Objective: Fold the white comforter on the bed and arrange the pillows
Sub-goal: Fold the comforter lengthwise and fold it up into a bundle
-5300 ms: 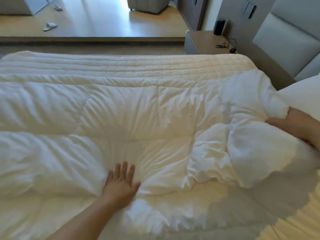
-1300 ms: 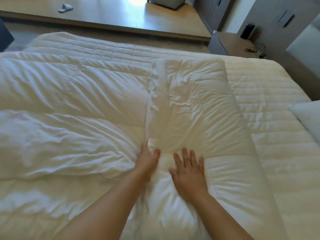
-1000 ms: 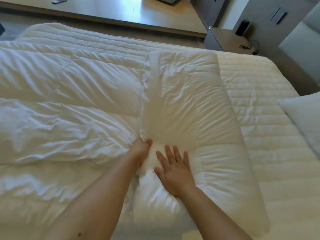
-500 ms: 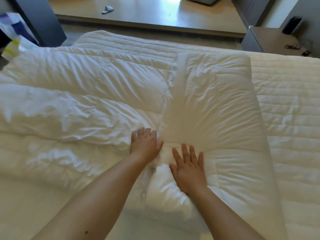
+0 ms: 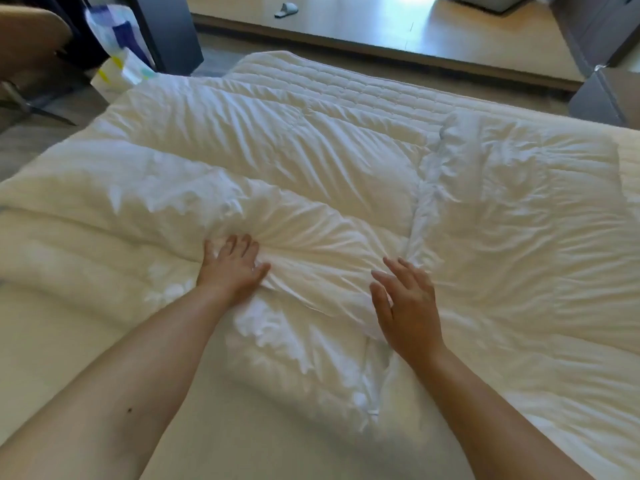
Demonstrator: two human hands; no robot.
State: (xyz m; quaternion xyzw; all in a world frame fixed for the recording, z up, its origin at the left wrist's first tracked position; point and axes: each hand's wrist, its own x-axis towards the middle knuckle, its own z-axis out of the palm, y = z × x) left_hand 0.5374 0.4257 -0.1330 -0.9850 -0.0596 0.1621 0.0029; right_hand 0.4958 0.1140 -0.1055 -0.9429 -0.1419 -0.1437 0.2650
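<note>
The white comforter point(image 5: 311, 188) lies rumpled across the bed, covering most of the quilted mattress pad point(image 5: 346, 81), which shows bare beyond the fingertips along the far edge. The left hand point(image 5: 230, 268) rests palm down on the comforter, its fingers point(image 5: 231, 247) spread fairly wide and pressed into the fabric, with creases fanning out from the fingertips and a small pinch of cloth bunched by the thumb; whether it truly grips that cloth cannot be told. The right hand point(image 5: 407, 308) lies open and flat, fingers loosely apart and holding nothing, its fingertips just touching the raised seam where a folded-over section of the comforter point(image 5: 519, 209) meets the layer beneath. That folded section stretches away to the right of the right hand's fingers, while the single rumpled layer spreads to the left of and beyond the left hand's fingers. Between the two hands the cloth is puckered into a low ridge. Far beyond the left fingertips, off the bed's corner, stand a white and blue bag point(image 5: 116, 32) and, on the wooden floor, a slipper point(image 5: 286, 9).
</note>
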